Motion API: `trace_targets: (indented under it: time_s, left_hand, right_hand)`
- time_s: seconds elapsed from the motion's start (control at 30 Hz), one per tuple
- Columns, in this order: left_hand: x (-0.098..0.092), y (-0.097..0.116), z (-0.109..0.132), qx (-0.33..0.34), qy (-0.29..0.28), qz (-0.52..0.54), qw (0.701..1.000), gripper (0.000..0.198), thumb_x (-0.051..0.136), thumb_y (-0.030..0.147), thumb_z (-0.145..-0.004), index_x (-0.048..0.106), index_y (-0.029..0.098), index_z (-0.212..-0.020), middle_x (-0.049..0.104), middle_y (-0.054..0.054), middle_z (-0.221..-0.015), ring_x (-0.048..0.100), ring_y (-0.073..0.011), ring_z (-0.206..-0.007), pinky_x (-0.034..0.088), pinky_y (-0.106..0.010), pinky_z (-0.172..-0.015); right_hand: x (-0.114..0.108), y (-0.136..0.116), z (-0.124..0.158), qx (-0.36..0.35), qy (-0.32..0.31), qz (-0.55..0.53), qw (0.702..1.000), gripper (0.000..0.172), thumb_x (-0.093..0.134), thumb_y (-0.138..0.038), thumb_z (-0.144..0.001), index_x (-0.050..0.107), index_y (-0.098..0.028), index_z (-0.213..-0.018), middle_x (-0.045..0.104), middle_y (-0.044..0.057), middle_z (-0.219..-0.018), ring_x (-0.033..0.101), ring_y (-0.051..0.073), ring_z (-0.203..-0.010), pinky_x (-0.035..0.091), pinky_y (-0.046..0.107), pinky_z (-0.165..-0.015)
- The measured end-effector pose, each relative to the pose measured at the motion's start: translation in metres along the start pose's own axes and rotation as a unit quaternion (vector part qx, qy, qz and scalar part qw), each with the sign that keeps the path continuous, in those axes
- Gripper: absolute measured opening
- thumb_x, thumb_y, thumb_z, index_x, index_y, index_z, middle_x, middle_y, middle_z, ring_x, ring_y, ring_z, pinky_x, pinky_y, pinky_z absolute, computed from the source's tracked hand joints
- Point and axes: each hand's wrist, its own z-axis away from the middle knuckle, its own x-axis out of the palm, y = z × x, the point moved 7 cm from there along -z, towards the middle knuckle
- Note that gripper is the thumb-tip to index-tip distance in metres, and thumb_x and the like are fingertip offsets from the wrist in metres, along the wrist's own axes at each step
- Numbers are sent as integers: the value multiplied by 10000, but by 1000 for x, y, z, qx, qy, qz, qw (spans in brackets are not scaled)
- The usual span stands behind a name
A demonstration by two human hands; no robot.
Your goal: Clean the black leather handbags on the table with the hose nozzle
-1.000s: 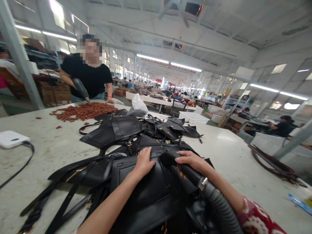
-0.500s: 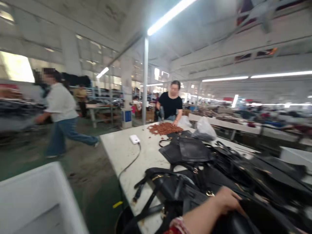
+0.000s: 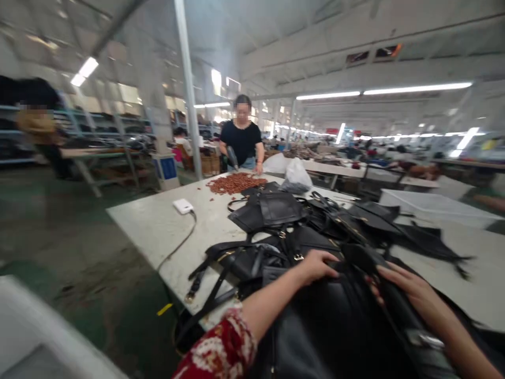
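A large black leather handbag (image 3: 327,326) fills the lower right, close to me. My left hand (image 3: 319,267) is closed on its upper edge, thumb and fingers on the black leather. On the bag's other side, my right hand (image 3: 410,287) is closed around a dark padded part of it, possibly a strap or side panel; some fingertips show near the opening. A metal fitting (image 3: 426,339) glints below the right wrist. Beyond my hands, more black bags (image 3: 280,208) with straps and gold-coloured buckles lie heaped on the white table (image 3: 138,218).
A co-worker in a black top (image 3: 241,139) stands at the far end, beside a pile of small brown pieces (image 3: 236,182). A white device (image 3: 183,206) with a cable, a clear plastic bag (image 3: 296,176) and a white bin (image 3: 437,205) are around. Another white bin (image 3: 35,331) stands lower left.
The view has swung to the right. My right hand has come into sight on the black handbag, and the bag stands more in view between both hands. The walking person at left is out of frame.
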Motion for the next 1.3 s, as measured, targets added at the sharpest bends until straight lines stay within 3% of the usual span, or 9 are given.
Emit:
trace_targets:
  time_s: [0.13, 0.27, 0.37, 0.47, 0.6, 0.83, 1.03, 1.2, 1.3]
  left_hand:
    - [-54, -16, 13, 30, 6, -20, 999, 418, 657, 178, -535, 630, 141, -950, 576, 18, -686, 523, -134, -676, 422, -274, -716]
    - [-109, -60, 59, 8, 96, -28, 995, 364, 591, 295, -621, 593, 116, -939, 565, -3, -720, 527, -160, -720, 400, -306, -752]
    - [-123, -86, 101, -25, 177, -16, 984, 467, 584, 328, -633, 529, 100, -1037, 579, -45, -827, 546, -187, -808, 395, -318, -779]
    - [-109, -107, 127, -82, 215, 121, 966, 562, 643, 292, -595, 489, 105, -1102, 606, -76, -871, 579, -195, -796, 427, -302, -714]
    - [-66, -109, 132, -88, 114, 351, 925, 446, 692, 180, -539, 596, 112, -969, 666, -88, -802, 617, -213, -709, 452, -313, -661]
    - [-50, -102, 142, -63, 83, 432, 896, 311, 683, 115, -552, 664, 122, -863, 691, -74, -750, 626, -225, -648, 461, -333, -638]
    - [-48, -106, 147, -49, 95, 456, 884, 248, 658, 123, -589, 659, 105, -836, 687, -89, -735, 624, -215, -616, 462, -328, -619]
    - [-46, -104, 149, -31, 76, 456, 886, 260, 643, 108, -615, 649, 103, -875, 685, -95, -773, 625, -215, -663, 460, -344, -676]
    - [-44, -105, 151, -23, 82, 450, 889, 236, 642, 111, -617, 646, 108, -853, 683, -90, -786, 623, -212, -682, 456, -340, -693]
  right_hand:
    - [-26, -1, 48, 48, 28, -57, 997, 539, 667, -356, -651, 482, -163, -1119, 611, -3, -599, 545, 130, -429, 450, 242, -418]
    - [-16, 3, 88, 40, 44, -53, 997, 765, 671, -334, -652, 293, -156, -1294, 604, -9, -597, 533, 125, -431, 442, 234, -410]
    - [3, 8, 107, 33, 5, -42, 999, 787, 667, -316, -656, 269, -150, -1315, 601, -2, -616, 533, 132, -457, 449, 241, -417]
    - [34, 11, 114, 30, -73, -54, 995, 742, 641, -286, -677, 286, -157, -1315, 605, 6, -653, 518, 117, -455, 444, 232, -407]
    - [85, 15, 112, 44, -172, -68, 982, 649, 606, -231, -688, 353, -182, -1284, 605, -1, -632, 509, 98, -417, 427, 211, -390]
    - [143, 27, 87, 60, -220, -46, 973, 621, 587, -177, -660, 399, -188, -1251, 560, -42, -516, 508, 106, -378, 427, 206, -357]
    - [145, 20, 76, 6, -121, -44, 992, 605, 588, -206, -675, 395, -175, -1248, 555, -40, -547, 491, 93, -370, 418, 202, -356]
    - [143, 34, 103, 57, -189, -73, 978, 583, 603, -203, -664, 429, -184, -1220, 604, 8, -676, 512, 95, -389, 427, 210, -350]
    - [147, 39, 98, 62, -197, -93, 974, 558, 605, -192, -658, 449, -183, -1194, 614, 13, -682, 524, 102, -380, 423, 208, -338]
